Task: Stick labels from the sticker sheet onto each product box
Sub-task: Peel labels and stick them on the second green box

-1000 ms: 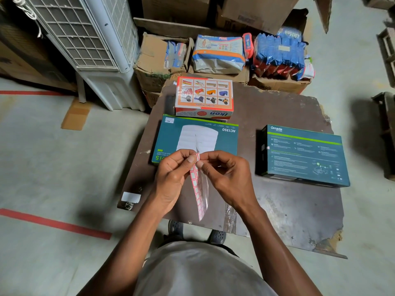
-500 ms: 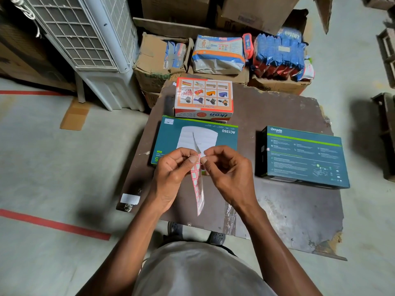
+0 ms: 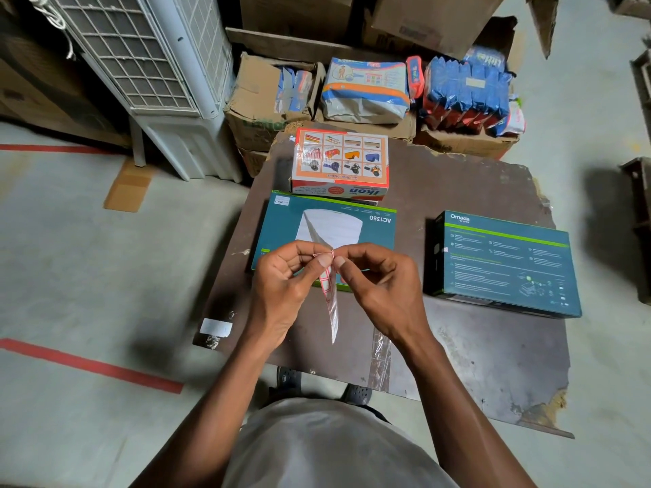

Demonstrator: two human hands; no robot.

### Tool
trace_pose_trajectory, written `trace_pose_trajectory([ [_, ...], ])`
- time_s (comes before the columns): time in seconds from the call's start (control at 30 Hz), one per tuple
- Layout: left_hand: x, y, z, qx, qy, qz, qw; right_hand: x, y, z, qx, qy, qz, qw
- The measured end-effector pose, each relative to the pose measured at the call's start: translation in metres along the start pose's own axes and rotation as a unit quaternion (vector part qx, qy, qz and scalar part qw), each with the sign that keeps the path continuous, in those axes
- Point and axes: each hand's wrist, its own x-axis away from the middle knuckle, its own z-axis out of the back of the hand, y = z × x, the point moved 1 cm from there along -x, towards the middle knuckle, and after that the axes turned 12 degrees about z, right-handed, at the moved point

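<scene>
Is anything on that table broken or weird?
Yes. The table is damaged: its near right corner is chipped and crumbling, showing pale raw wood, and the far edge is ragged. A strip of clear tape covers part of the near edge.

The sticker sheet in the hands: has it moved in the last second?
Yes. Judged against the AC1350 box, the sticker sheet has a transparent flap now peeled up over the box's white picture; its lower tip hangs about where it did.
</scene>
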Motion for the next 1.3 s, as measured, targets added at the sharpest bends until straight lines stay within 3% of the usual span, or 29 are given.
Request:
trace_pose_trajectory([
  [0.5, 0.006, 0.006, 0.006, -0.015, 0.037, -0.005, 0.999, 0.004, -0.013, -0.007, -0.101, 0.013, -0.018, 0.995],
  [0.9, 0.012, 0.003, 0.002, 0.117, -0.027, 0.095, 0.988, 0.008, -0.015, -0.011, -0.066, 0.036, -0.004, 0.997],
  [1.3, 0.011, 0.003, 0.001, 0.101, -0.026, 0.08, 0.991, 0.006, -0.017, -0.008, -0.064, 0.028, -0.024, 0.997],
])
